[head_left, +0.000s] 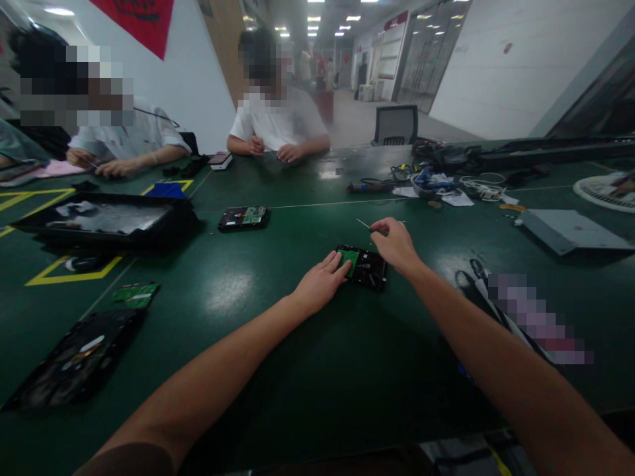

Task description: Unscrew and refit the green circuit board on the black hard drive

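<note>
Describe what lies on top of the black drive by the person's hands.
A green circuit board lies on the drive, the left hand touching it. The right hand holds a thin tool above. The board under the fingers is hidden.

Both bare arms reach forward from the bottom edge and draw together toward the middle. The left forearm (238, 350) runs up and to the right; the left hand (322, 283) lies palm down, its fingers (342, 263) stretched flat and close together. The right forearm (486, 330) comes in from the lower right. The right hand (397, 246) sits a little higher, loosely curled, thumb and forefinger pinched at the tip.
</note>
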Demonstrator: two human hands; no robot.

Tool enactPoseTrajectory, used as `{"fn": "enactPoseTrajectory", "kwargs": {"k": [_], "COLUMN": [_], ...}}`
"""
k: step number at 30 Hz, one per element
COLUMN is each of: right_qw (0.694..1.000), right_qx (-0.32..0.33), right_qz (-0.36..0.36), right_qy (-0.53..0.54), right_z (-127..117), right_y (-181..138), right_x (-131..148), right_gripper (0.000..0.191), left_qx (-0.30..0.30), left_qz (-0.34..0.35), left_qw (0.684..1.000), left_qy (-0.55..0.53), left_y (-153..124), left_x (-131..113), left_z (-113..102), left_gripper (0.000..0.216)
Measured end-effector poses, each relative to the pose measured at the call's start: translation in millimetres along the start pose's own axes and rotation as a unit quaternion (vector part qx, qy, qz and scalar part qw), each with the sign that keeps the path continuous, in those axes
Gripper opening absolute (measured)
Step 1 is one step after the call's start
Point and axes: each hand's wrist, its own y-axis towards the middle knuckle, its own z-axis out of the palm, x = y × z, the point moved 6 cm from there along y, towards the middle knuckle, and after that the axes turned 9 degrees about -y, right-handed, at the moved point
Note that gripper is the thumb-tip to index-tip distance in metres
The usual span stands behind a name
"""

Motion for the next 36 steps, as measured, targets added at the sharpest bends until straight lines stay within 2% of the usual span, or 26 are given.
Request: {"fn": "enactPoseTrajectory", "kwargs": {"k": [2, 5, 8, 13, 16, 20, 24, 29, 36], "right_qw": [0.999, 0.993, 0.987, 0.989, 0.986, 0.98, 0.979, 0.986, 0.993], "right_qx": [-0.043, -0.099, -0.121, -0.111, -0.131, -0.13, -0.123, -0.1, -0.097], "right_qz": [-0.02, -0.012, -0.004, 0.0, 0.033, 0.048, 0.019, -0.027, -0.044], "right_qy": [0.019, 0.067, 0.103, 0.101, 0.095, 0.143, 0.162, 0.132, 0.06], "right_z": [-10, -21, -25, -25, -26, -21, -17, -18, -30], "right_y": [0, 2, 1, -17, -29, -37, -41, -49, -55], "right_x": [8, 11, 12, 19, 18, 12, 9, 8, 14], "right_gripper": [0.022, 0.034, 0.041, 0.042, 0.048, 0.052, 0.056, 0.065, 0.074], "left_qx": [0.0, 0.0, 0.001, 0.001, 0.003, 0.011, 0.008, 0.0, -0.005], "left_qz": [-0.004, -0.009, -0.014, -0.021, -0.022, -0.018, -0.027, -0.044, -0.025], "left_qw": [1.0, 1.0, 1.0, 1.0, 1.0, 1.0, 0.999, 0.997, 0.999], "left_qy": [-0.006, -0.02, -0.025, -0.019, -0.019, 0.0, 0.034, 0.064, 0.044], "left_y": [0, 0, -1, 1, 2, 0, -2, -3, -8], "left_x": [0, 0, -1, -1, -1, -7, -22, -36, -34], "left_z": [-1, -2, -1, 1, 0, -1, 1, 3, 4], "left_gripper": [0.05, 0.05, 0.051, 0.052, 0.05, 0.05, 0.05, 0.051, 0.05]}}
